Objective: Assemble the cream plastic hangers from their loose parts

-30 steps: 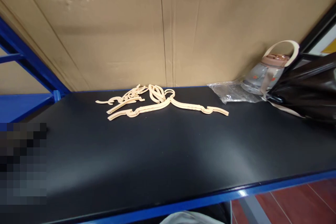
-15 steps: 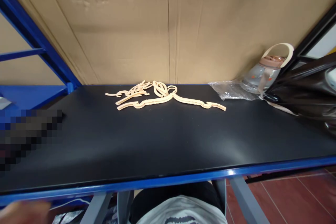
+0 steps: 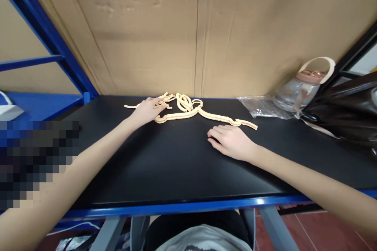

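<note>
progress: one beige hanger (image 3: 215, 117) lies at full spread near the back of the bench (image 3: 176, 172), hook toward the cardboard panel (image 3: 147, 47). a bundle of beige loops (image 3: 184, 103), seemingly folded, sits just behind its left arm; a loose pile of beige pieces (image 3: 167, 97) lies further left. judged from this layout, the spread hanger appears complete, while the bundle and pile remain unsorted.

hands: the left hand (image 3: 147, 110) reaches over the pile, covering part of it and the spread hanger's left tip; whether its fingers grasp anything cannot be told. the right hand (image 3: 232, 141) is just in front of the hanger's right arm, fingers loosely curled, nothing visible between them.

surroundings: a clear plastic bag (image 3: 256, 106), a bottle (image 3: 297, 92) and a dark glossy item (image 3: 338, 113) occupy the right end, well apart from the pile. no obstruction noted between hands and hangers. a pixelated patch at left conceals its contents.
</note>
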The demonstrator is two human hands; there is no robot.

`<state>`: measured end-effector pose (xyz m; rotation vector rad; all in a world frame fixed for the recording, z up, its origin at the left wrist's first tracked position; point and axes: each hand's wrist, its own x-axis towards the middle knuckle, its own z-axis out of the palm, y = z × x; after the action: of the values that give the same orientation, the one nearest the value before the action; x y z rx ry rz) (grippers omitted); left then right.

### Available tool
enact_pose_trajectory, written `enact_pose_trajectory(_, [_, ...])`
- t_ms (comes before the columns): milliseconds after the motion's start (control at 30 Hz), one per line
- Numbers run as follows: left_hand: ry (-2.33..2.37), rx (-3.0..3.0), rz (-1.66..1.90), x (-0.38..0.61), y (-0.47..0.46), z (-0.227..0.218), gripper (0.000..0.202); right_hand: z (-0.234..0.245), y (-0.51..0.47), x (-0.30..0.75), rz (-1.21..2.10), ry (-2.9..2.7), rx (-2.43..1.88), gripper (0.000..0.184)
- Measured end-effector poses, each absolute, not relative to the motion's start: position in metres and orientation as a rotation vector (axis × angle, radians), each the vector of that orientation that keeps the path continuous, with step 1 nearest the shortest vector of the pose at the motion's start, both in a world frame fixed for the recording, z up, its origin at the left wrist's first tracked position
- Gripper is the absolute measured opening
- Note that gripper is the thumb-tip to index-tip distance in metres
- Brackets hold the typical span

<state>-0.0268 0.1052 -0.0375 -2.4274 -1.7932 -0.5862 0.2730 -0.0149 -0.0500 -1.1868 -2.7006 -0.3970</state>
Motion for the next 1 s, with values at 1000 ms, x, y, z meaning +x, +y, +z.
enact_pose_trajectory(1000, [-1.657,-2.276,-1.199,-0.016,0.072,-0.017,0.033,-0.052,0.001,0.268,0.351,-2.385,-1.274,0.032])
